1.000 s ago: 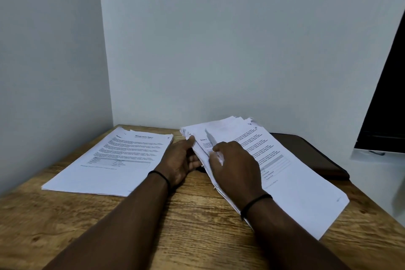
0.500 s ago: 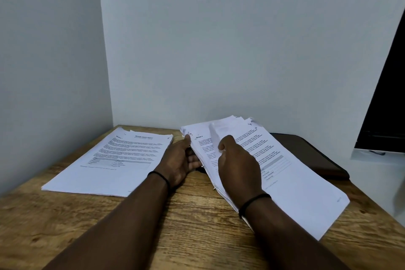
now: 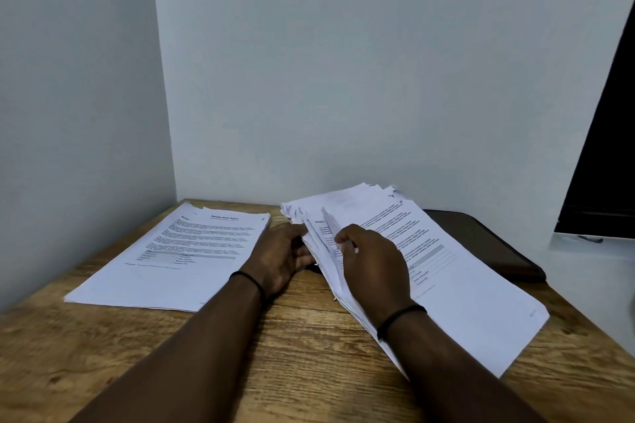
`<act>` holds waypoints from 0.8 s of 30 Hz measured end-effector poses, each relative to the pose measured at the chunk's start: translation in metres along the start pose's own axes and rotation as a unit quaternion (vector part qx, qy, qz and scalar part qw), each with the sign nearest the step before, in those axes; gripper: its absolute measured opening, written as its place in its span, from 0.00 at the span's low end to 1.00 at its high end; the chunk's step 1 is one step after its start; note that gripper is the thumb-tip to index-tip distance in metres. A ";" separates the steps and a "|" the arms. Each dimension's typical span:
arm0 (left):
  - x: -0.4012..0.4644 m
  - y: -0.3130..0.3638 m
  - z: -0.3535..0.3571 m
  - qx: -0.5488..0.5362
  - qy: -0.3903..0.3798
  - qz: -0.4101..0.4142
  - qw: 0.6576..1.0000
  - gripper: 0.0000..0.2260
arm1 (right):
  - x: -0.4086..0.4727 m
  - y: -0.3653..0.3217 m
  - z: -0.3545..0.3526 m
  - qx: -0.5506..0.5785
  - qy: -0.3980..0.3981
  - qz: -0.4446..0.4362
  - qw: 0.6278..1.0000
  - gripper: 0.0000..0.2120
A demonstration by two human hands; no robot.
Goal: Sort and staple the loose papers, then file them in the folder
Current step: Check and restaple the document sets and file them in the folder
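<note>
Right hand (image 3: pixel 372 261) pinches the top sheets' corner; left hand (image 3: pixel 281 254), fingers curled, grips the loose stack (image 3: pixel 464 285) edge. Thin, floppy, slippery paper.

papers (image 3: pixel 457 288): white, black print (grey table rows) | table (image 3: pixel 275 371): brown woodgrain | folder (image 3: pixel 488 244): dark brown

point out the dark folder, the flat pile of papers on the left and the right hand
dark folder (image 3: pixel 494 244), head view, bare cover.
left paper pile (image 3: pixel 178 261), head view, top sheet.
right hand (image 3: pixel 374 261), head view, back of hand.
</note>
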State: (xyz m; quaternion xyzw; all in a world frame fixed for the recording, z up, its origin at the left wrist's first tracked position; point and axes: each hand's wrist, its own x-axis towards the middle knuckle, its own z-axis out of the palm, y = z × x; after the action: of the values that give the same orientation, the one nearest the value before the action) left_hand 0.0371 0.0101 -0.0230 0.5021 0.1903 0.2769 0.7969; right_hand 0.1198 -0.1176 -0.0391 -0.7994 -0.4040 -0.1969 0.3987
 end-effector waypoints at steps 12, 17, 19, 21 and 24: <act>0.002 -0.003 -0.001 -0.011 -0.034 0.021 0.999 0.09 | 0.000 -0.006 -0.004 -0.046 -0.051 -0.006 0.998 0.16; 0.002 -0.004 0.000 -0.028 -0.030 0.016 0.999 0.09 | 0.001 -0.002 -0.002 -0.005 -0.042 0.006 0.999 0.11; 0.001 -0.003 0.000 -0.029 -0.032 0.018 0.999 0.10 | 0.002 -0.001 -0.002 0.026 -0.040 0.016 0.999 0.10; 0.001 -0.003 0.000 -0.027 -0.030 0.020 0.999 0.10 | 0.002 0.000 -0.001 0.042 -0.037 0.018 0.998 0.09; 0.002 -0.003 0.000 -0.027 -0.023 0.016 0.999 0.09 | 0.002 0.000 -0.002 0.033 -0.035 0.008 0.999 0.09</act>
State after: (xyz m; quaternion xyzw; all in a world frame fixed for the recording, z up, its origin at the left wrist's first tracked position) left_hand 0.0392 0.0107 -0.0258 0.4893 0.1569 0.2829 0.8099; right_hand 0.1208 -0.1180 -0.0371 -0.7954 -0.4174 -0.1520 0.4123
